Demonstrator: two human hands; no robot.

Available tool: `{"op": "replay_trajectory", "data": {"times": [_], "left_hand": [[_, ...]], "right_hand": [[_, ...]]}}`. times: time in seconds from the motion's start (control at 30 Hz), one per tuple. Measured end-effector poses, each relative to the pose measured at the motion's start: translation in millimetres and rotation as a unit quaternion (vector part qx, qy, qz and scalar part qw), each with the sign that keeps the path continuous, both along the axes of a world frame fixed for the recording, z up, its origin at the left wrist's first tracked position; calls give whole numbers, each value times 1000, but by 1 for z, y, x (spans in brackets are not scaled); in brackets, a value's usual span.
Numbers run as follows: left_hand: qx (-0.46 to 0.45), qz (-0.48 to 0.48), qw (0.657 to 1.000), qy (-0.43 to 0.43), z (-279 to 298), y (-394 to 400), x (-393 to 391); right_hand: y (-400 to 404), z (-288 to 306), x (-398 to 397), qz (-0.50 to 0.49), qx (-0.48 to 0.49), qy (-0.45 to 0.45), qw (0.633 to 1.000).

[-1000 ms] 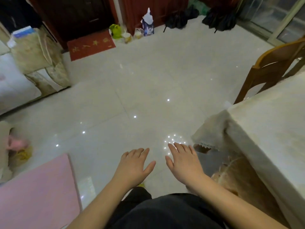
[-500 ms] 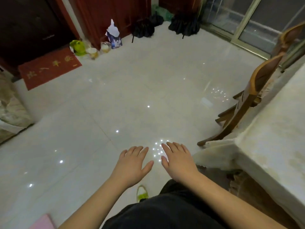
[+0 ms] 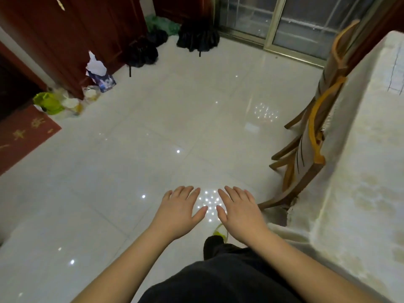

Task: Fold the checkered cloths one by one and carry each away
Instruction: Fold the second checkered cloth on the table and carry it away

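Observation:
My left hand (image 3: 178, 212) and my right hand (image 3: 239, 212) are held out flat in front of me, palms down, side by side over the glossy tiled floor. Both are empty with the fingers slightly apart. A pale checkered cloth (image 3: 396, 77) lies on the table at the far right edge of the view, only partly visible. Neither hand touches any cloth.
A table (image 3: 358, 193) with a cream cover fills the right side, with two wooden chairs (image 3: 310, 149) pushed against it. A red doormat (image 3: 24, 134), green and yellow bags (image 3: 50, 103), a tissue pack (image 3: 99, 75) and dark bags (image 3: 196, 38) line the far wall. A sliding glass door (image 3: 295, 22) stands behind.
The view has swung to the right: the sofa and pink mat at the left have gone out of sight, and the table, chairs and glass door have come in. My hands stay flat and empty.

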State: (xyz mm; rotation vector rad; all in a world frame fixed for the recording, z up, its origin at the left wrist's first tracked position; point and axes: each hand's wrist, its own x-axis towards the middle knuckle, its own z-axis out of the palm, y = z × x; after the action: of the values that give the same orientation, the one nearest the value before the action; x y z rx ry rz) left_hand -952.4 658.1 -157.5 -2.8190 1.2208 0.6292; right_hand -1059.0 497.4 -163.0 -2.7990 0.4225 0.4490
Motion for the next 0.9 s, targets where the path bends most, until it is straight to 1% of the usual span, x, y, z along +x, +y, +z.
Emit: {"op": "replay_trajectory", "data": {"times": [0.27,0.37,0.53,0.73,0.9], "left_hand": [[-3,-59,998,-17,20,-118,100],[4,-87,996,-29,21,-157,130],[-5,-122,992,-21,12,-215,178],[-27,-157,987,-14,0,-283,262],[-45,-179,983,9,14,-343,337]], "right_hand": [[-106,8,77,-82,17,4,996],[-138,10,103,-95,15,-3,995],[-185,11,149,-141,5,-27,990],[-244,5,220,-204,1,3,979],[-290,14,283,-250,-5,9,968]]}}
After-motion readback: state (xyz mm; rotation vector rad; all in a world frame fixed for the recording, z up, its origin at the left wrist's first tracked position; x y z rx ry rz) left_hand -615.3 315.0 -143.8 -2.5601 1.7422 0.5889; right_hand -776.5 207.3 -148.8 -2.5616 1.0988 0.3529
